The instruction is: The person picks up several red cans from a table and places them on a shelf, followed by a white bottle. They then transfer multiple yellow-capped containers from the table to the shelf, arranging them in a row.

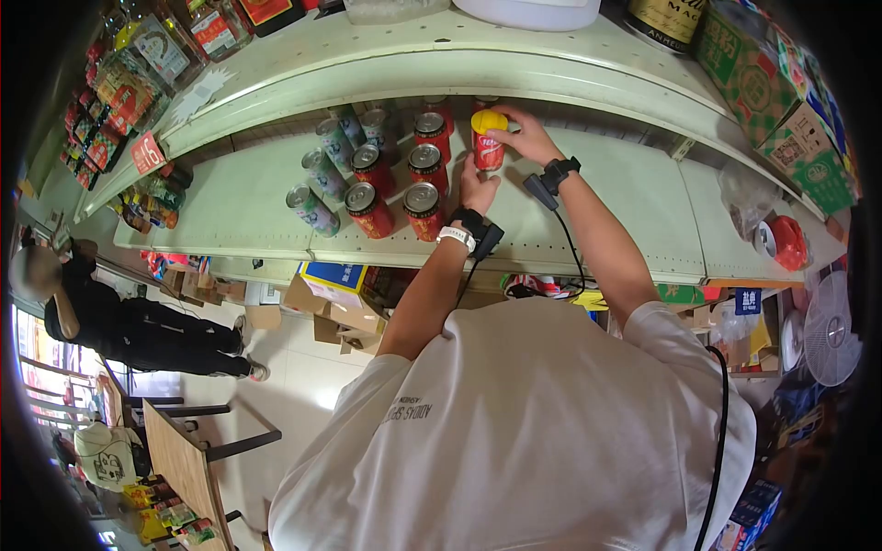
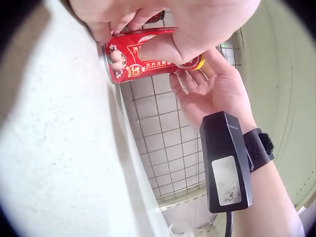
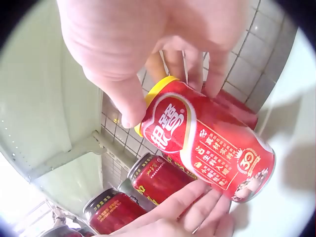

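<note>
A red drink can (image 1: 488, 158) with a yellow lid (image 1: 489, 120) stands upright at the shelf's back, right of the other cans. My right hand (image 1: 533, 140) grips it from above, thumb and fingers around the lid. Low on the same can, my left hand (image 1: 479, 191) holds its side; in the left wrist view the left thumb (image 2: 163, 52) lies across the printed red can (image 2: 126, 59). Another red can (image 3: 237, 106) shows partly behind it in the right wrist view.
Red cans with dark tops (image 1: 371, 210) and pale green cans (image 1: 312, 208) stand in rows to the left. An upper shelf (image 1: 441, 69) overhangs the back. A clear plastic bag (image 1: 740, 195) and a red item (image 1: 788, 241) lie at the right. Another person (image 1: 138, 331) is on the left.
</note>
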Available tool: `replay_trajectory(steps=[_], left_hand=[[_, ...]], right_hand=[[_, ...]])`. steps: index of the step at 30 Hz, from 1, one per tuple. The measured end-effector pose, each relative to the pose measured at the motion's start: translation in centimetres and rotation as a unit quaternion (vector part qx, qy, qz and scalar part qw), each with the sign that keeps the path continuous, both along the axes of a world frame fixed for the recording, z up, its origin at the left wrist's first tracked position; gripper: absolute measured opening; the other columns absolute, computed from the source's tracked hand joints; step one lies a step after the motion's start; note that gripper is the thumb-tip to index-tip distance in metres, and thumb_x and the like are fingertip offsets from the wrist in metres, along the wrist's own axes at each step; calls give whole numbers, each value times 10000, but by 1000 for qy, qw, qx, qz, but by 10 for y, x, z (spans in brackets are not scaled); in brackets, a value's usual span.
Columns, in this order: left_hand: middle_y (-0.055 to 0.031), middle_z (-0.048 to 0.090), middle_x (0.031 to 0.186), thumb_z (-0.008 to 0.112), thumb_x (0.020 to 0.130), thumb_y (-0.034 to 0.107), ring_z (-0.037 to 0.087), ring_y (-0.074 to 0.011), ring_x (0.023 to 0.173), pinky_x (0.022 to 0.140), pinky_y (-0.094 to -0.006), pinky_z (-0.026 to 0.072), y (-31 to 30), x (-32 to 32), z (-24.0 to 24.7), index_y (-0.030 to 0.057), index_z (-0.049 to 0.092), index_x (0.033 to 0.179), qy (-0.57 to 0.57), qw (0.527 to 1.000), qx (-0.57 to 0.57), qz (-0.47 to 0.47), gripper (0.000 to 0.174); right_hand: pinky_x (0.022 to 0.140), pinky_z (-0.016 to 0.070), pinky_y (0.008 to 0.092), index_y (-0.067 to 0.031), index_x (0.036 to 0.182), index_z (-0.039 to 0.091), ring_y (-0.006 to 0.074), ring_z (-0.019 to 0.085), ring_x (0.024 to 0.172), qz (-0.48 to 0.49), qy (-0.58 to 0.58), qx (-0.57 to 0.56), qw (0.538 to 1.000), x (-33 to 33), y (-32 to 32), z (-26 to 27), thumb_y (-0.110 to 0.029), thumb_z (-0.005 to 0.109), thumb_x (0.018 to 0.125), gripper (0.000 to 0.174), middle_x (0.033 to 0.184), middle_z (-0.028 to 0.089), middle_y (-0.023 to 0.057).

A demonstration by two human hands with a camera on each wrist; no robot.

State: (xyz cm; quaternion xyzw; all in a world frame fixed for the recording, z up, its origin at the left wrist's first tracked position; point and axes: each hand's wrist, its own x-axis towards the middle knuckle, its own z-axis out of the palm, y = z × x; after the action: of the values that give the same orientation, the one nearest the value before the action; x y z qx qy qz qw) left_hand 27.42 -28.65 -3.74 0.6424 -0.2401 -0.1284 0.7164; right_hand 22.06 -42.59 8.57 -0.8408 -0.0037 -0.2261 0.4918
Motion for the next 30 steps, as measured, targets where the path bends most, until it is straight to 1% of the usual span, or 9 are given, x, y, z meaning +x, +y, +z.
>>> replay_trajectory(steps=[8, 11, 14, 17, 20, 23, 24, 25, 30], left_hand=[[-94, 595, 1230, 584, 753, -76, 584, -156, 1046, 868, -239, 446, 2, -4, 6, -19, 451, 1342, -7, 1000, 6, 0, 606], [-94, 591, 1226, 604, 756, -52, 578, -139, 996, 848, -244, 457, 3, -4, 8, -29, 392, 1402, -5, 1000, 17, -7, 680], [-209, 605, 1246, 736, 743, 86, 623, -312, 1108, 963, -379, 487, -9, -1, -13, -37, 241, 1501, -67, 995, 42, 60, 914], [-254, 561, 1308, 779, 740, 144, 574, -380, 1203, 1017, -426, 463, 2, -27, 41, -34, 181, 1516, -80, 980, 163, 85, 996], [-260, 556, 1313, 815, 725, 183, 569, -404, 1196, 999, -442, 474, -26, -14, 24, -6, 232, 1500, -170, 944, 187, 213, 988], [-233, 592, 1272, 832, 717, 199, 590, -407, 1161, 967, -461, 491, -36, -5, 41, 54, 303, 1468, -85, 963, 167, 195, 930], [-203, 626, 1229, 839, 719, 207, 615, -407, 1114, 936, -471, 505, -37, -2, 45, 102, 350, 1433, -45, 968, 166, 185, 871], [-201, 631, 1220, 839, 722, 206, 620, -405, 1107, 932, -471, 507, -37, -1, 47, 106, 353, 1431, -49, 968, 167, 182, 865], [-200, 650, 1181, 836, 740, 192, 635, -395, 1084, 918, -461, 515, -38, 9, 38, 112, 369, 1417, -58, 972, 157, 164, 826]], right_hand=[[1018, 445, 356, -23, 1294, 575, 262, 595, 1165, 2, -6, -55, 998, 1, -5, -1, -289, 776, 815, 584, 1234, 642, 143], [1009, 452, 353, -8, 1306, 560, 276, 598, 1158, -9, -5, -72, 997, 5, -3, -2, -311, 792, 792, 640, 1229, 640, 164], [998, 460, 350, 12, 1300, 557, 285, 604, 1142, -20, 0, -81, 997, 7, -3, -2, -333, 805, 772, 678, 1224, 638, 182], [991, 465, 350, 14, 1291, 563, 287, 610, 1132, -19, 5, -94, 995, 9, -4, -1, -340, 806, 769, 676, 1221, 640, 185], [1015, 444, 346, 3, 1308, 553, 269, 591, 1164, -7, 42, -85, 995, 5, -7, 3, -337, 800, 790, 667, 1258, 626, 161], [1028, 434, 348, -11, 1328, 542, 261, 584, 1180, 15, 33, -79, 996, 7, -7, 6, -322, 781, 820, 642, 1276, 622, 147], [1028, 435, 351, -15, 1333, 539, 262, 585, 1179, 22, 20, -80, 996, 7, -7, 6, -316, 773, 830, 631, 1275, 625, 146], [1028, 436, 353, -20, 1338, 537, 263, 586, 1179, 29, 7, -81, 996, 6, -7, 6, -309, 765, 840, 620, 1275, 627, 145], [977, 478, 369, -39, 1319, 557, 267, 625, 1105, 22, 90, -55, 994, -9, 0, 27, -320, 737, 868, 560, 1213, 661, 137]])
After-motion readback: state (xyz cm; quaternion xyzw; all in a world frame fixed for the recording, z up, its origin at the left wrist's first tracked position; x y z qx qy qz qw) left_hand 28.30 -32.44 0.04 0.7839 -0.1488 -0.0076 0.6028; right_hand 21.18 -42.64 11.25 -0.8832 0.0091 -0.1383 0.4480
